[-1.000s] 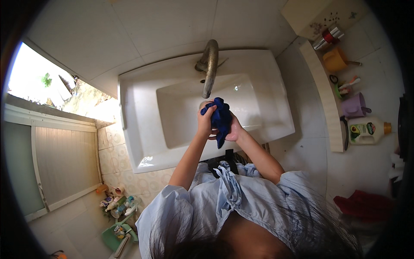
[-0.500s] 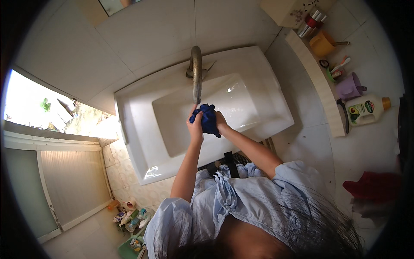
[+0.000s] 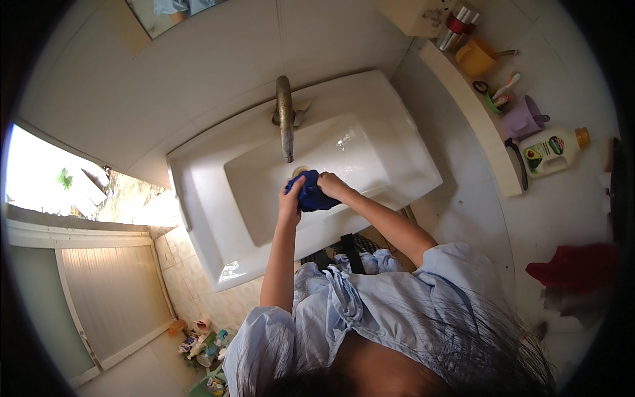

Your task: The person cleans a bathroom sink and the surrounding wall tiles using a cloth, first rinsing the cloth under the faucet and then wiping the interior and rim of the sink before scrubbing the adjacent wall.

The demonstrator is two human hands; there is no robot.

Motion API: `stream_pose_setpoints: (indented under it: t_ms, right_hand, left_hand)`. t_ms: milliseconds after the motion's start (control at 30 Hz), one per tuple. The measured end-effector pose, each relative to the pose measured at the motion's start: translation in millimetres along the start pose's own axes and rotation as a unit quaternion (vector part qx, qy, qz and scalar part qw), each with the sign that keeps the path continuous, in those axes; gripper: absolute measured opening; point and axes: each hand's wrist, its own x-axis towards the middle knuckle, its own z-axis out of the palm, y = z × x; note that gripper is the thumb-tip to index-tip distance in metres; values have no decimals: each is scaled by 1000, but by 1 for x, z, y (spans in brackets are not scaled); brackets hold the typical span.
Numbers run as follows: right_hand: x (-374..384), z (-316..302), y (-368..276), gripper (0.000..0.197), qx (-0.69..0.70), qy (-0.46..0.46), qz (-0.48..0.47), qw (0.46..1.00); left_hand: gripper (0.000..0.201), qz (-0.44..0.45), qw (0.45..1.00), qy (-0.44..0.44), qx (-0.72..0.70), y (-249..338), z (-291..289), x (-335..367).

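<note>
A dark blue cloth (image 3: 312,193), bunched up, is held between my two hands over the basin of a white sink (image 3: 254,228). My left hand (image 3: 291,198) grips its left side, thumb laid over the top. On the other side, my right hand (image 3: 334,186) has its fingers curled closed on the upper right part of the cloth. Just beyond the cloth hangs the spout of a worn metal faucet (image 3: 285,126). Behind the cloth, the round drain (image 3: 301,171) partly shows. Folds of the cloth hide some of my fingertips.
On the right, a wall shelf (image 3: 473,126) bears an orange mug (image 3: 476,57), a purple cup (image 3: 524,118) and a white bottle with a yellow cap (image 3: 554,152). Several bottles (image 3: 205,344) cluster on the floor at lower left. A bright window (image 3: 59,172) is at left.
Both hands have moved slightly down from the spout with the cloth, uncovering the drain. My right hand now closes over the cloth's upper right instead of resting at its side. The view has shifted slightly.
</note>
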Motion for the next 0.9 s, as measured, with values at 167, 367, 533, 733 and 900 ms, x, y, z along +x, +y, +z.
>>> stream_pose_setpoints:
  t_ms: [167, 367, 533, 733, 900]
  right_hand:
    - [-20, -76, -89, 49, 590, 192, 343, 705]
    - [-42, -87, -94, 58, 934, -40, 184, 303]
    - [-29, -119, -106, 56, 880, -104, 160, 436]
    - [-31, -111, -110, 35, 826, -24, 229, 514]
    - [-24, -86, -89, 29, 677, 96, 153, 714]
  left_hand:
    - [24, 114, 985, 62, -115, 5, -6, 7]
    - [26, 109, 982, 54, -142, 6, 17, -3]
    - [29, 185, 973, 93, 106, -14, 14, 3]
    - [28, 436, 783, 101, 431, 1, 47, -19]
    - [32, 242, 780, 62, 574, -2, 27, -11]
